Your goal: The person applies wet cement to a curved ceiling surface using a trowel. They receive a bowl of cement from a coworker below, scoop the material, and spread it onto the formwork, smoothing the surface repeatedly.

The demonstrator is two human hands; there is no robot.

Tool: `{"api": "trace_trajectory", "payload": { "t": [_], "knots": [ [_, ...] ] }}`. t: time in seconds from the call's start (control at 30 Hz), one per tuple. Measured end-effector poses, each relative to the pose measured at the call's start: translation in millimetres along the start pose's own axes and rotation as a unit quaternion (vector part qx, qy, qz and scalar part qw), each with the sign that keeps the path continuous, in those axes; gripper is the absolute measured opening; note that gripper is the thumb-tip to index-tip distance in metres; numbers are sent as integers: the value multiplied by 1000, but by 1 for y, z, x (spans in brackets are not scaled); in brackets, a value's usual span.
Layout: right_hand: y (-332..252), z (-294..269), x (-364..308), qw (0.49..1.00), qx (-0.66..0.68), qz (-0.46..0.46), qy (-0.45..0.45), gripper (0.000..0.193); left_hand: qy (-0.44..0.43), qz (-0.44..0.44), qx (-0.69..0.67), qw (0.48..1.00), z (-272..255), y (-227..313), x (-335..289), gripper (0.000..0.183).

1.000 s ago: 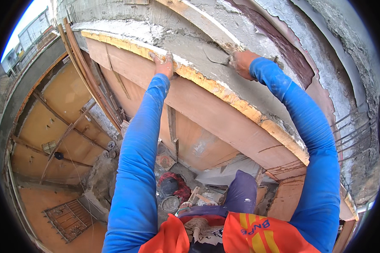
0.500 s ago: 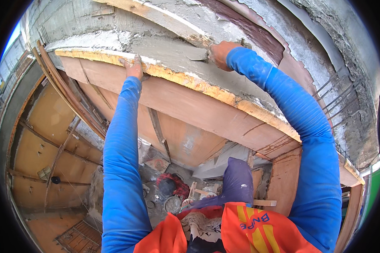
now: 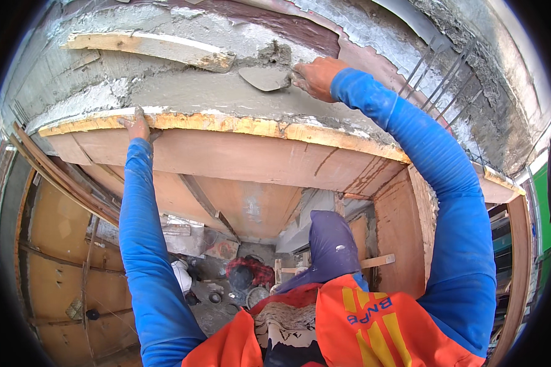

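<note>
My right hand (image 3: 317, 78) is closed round the handle of a pointed trowel (image 3: 263, 78). The trowel's grey blade lies over wet mortar (image 3: 196, 92) on the ledge, beside a dark lump of mortar (image 3: 275, 54). Farther left, my left hand (image 3: 136, 126) grips the yellowish wooden edge board (image 3: 226, 123) along the ledge's near side. Some of its fingers reach over the top, and the rest are partly hidden by the board.
A loose timber strip (image 3: 147, 48) lies on the ledge behind the mortar. Steel bars (image 3: 450, 76) stick out at right. Plywood panels (image 3: 257, 156) drop below the board. Far below, a person in a red checked shirt (image 3: 260, 272) is near round buckets (image 3: 256, 297).
The view has shifted, so the ledge sits farther left and more of its top shows. The trowel blade has turned, showing more of its face. My left hand still grips the board.
</note>
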State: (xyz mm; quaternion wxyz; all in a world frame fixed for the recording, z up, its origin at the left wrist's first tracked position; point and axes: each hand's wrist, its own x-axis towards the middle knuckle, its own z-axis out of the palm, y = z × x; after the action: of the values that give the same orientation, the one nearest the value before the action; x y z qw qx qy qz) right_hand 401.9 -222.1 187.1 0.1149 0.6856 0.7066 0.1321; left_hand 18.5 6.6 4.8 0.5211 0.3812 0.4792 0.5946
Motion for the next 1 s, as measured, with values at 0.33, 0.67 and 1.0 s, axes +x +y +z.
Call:
{"api": "trace_trajectory", "payload": {
  "t": [0.33, 0.67, 1.0],
  "knots": [
    [140, 44, -154, 994, -49, 96, -25, 46, -12, -24, 2, 1000, 6, 10, -20, 102],
    [69, 41, -200, 996, -25, 90, 3, 45, 12, -4, 32, 999, -8, 6, -5, 102],
    [72, 24, -182, 990, -82, 104, 42, 41, 8, -2, 35, 999, 5, 13, -19, 103]
  ]
}}
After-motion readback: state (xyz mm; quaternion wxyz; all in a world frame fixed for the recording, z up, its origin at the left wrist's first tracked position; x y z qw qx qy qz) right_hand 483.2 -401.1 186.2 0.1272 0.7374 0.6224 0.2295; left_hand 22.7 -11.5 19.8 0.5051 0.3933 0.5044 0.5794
